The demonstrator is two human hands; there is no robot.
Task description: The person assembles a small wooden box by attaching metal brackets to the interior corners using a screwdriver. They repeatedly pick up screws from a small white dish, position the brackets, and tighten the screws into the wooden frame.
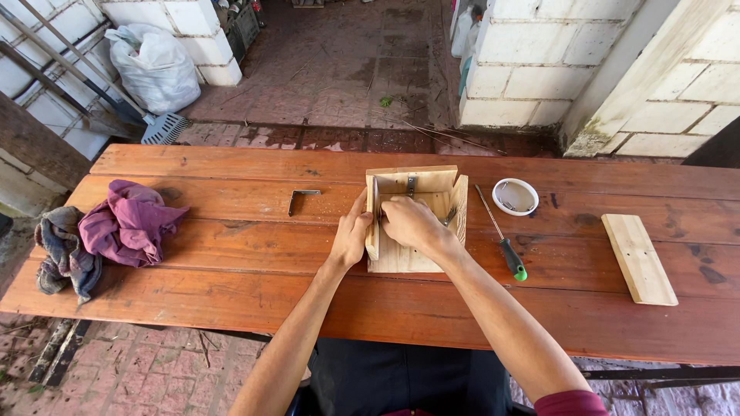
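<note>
Red-brown plank table [231, 270], frame centre: open pale wooden box [412, 219]. Left hand [351, 235] braces its left wall, fingers flat against it. Right hand [410, 222] inside, fingers curled, contents hidden. Advise keeping that wall square. Green-handled screwdriver [505, 243] lies right of the box.

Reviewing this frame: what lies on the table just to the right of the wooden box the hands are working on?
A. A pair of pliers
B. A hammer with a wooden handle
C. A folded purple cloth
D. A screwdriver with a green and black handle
D. A screwdriver with a green and black handle lies just right of the wooden box, beside a small white dish; the purple cloth is far to the left.
</note>
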